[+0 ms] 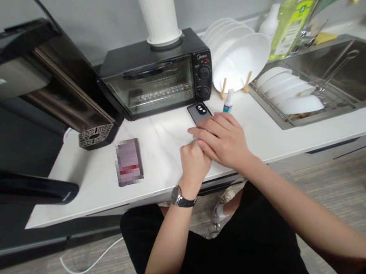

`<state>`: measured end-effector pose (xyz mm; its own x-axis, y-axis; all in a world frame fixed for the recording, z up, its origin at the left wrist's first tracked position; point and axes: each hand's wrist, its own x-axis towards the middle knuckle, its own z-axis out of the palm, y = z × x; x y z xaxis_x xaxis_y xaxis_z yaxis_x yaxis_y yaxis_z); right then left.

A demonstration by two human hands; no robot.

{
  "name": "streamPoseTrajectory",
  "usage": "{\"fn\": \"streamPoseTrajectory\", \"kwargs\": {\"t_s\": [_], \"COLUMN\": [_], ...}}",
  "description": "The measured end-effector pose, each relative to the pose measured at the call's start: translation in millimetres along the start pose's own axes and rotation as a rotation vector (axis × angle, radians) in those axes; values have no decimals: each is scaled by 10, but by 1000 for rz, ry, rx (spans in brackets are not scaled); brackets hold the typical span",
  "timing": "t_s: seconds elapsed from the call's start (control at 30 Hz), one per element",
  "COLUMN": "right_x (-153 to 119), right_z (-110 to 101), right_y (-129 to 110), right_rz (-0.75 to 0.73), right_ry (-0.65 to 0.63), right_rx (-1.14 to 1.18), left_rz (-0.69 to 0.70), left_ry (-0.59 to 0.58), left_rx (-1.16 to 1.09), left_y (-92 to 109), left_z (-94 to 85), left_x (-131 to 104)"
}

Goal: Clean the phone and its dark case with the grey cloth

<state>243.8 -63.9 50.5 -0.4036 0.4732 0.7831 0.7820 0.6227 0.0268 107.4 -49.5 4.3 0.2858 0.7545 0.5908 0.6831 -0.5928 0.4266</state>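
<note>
My left hand (195,165), with a watch (179,198) on its wrist, is closed above the front part of the white counter (159,160). Across its fingers lies my right hand (224,139), its fingers laid over the left hand. Whether anything is held between them is hidden. Just beyond the hands a dark phone (199,112) rests on the counter, camera side up, partly covered by my right fingers. A small white-capped bottle (228,101) is next to it. Further left lies a blurred purple item (129,161).
A black toaster oven (159,84) carries a white pot (158,11). At the left is a dark drinks machine (67,82). White plates (240,60), a bowl rack (331,106), a green soap bottle (295,18) and a sink (350,65) are at the right.
</note>
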Motion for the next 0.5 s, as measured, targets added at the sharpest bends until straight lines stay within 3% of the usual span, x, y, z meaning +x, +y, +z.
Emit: {"fn": "streamPoseTrajectory", "kwargs": {"t_s": [0.07, 0.17, 0.27, 0.4, 0.5], "right_x": [-31, -79, -70, 44, 95], "right_z": [-40, -87, -92, -39, -9], "right_y": [117, 225, 150, -114, -162], "right_rz": [53, 265, 363, 189, 11], "right_ry": [-4, 25, 47, 10, -58], "right_rx": [-57, -85, -32, -9, -18], "left_rz": [17, 10, -2, 15, -1], "left_ry": [65, 92, 95, 34, -46], "left_rx": [-35, -113, -128, 0, 61], "left_y": [28, 92, 103, 2, -69], "left_z": [-26, -66, -61, 21, 64], "left_x": [1, 1, -4, -10, -6]}}
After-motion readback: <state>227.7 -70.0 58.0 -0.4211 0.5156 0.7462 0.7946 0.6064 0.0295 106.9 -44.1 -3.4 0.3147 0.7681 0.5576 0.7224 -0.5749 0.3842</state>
